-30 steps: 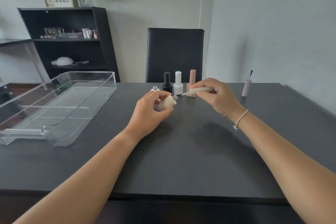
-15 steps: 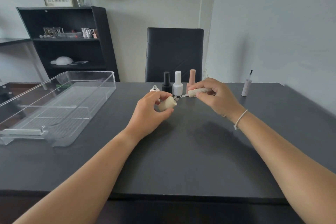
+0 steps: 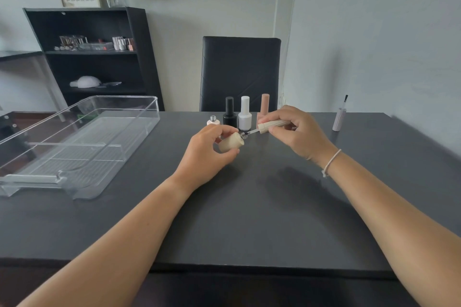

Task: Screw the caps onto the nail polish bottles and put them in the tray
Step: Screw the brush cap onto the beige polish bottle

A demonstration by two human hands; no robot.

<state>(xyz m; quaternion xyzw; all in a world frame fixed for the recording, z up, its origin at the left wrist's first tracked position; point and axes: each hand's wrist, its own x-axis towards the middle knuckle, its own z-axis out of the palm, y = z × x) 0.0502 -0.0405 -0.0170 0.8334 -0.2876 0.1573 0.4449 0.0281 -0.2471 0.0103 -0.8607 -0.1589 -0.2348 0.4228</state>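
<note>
My left hand (image 3: 207, 154) grips a beige nail polish bottle (image 3: 230, 142), tilted with its neck pointing right. My right hand (image 3: 296, 132) holds the matching beige cap (image 3: 273, 125) sideways, its brush tip at the bottle's neck. Behind them stand a capped black bottle (image 3: 229, 114), a capped white bottle (image 3: 245, 114) and a pink bottle (image 3: 264, 107), partly hidden by my right hand. A small uncapped pale bottle (image 3: 213, 121) stands at their left. A grey cap (image 3: 339, 118) stands alone at the right, brush up. The clear plastic tray (image 3: 139, 129) lies at the left with nothing in it.
A dark grey table (image 3: 249, 207) carries everything. A black chair (image 3: 240, 72) stands behind its far edge. A black shelf unit (image 3: 139, 57) with small items is at the back left, and a wall runs close along the right side.
My right hand has brought the cap's brush a little closer to the bottle's neck. My left hand and the bottle have hardly moved.
</note>
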